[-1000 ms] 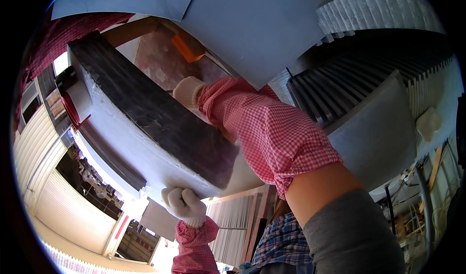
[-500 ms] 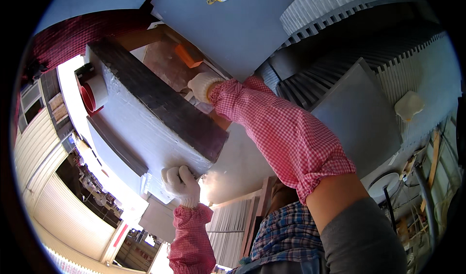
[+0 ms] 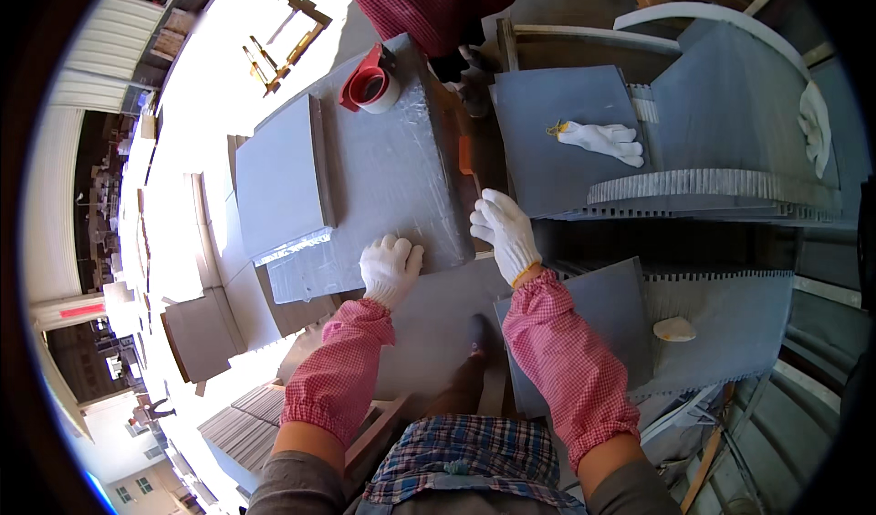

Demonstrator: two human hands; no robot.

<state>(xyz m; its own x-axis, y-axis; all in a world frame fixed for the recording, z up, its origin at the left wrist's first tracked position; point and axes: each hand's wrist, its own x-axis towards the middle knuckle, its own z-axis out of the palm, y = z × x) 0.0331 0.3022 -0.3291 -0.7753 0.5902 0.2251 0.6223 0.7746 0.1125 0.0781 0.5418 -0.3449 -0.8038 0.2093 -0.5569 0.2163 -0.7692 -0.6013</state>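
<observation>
A stack of grey sheets [image 3: 379, 177], wrapped in clear film, stands before me. My left hand [image 3: 392, 267], in a white knit glove, rests on its near edge with the fingers curled; whatever they may hold is hidden. Beside the stack's right side, my gloved right hand [image 3: 504, 228] pinches the thin end of a slim tool with an orange end [image 3: 466, 155]. The tool's exact kind is too small to make out. On the stack's far end sits a red tape dispenser [image 3: 370, 82] with a wide roll. Loose grey sheets [image 3: 280, 173] lie on its left.
To the right, grey slotted panels [image 3: 703, 187] are piled under flat sheets, with a white glove [image 3: 602, 139] on top. Another person's red checked garment [image 3: 429, 4] shows beyond the stack. Bundled sheets [image 3: 246, 424] stand lower left; a yellow pallet truck [image 3: 287, 45] is far off.
The view has swung and risen from close beside the stack to above it. My right hand has drawn back from the stack's far side toward me; my left stays at its near edge.
</observation>
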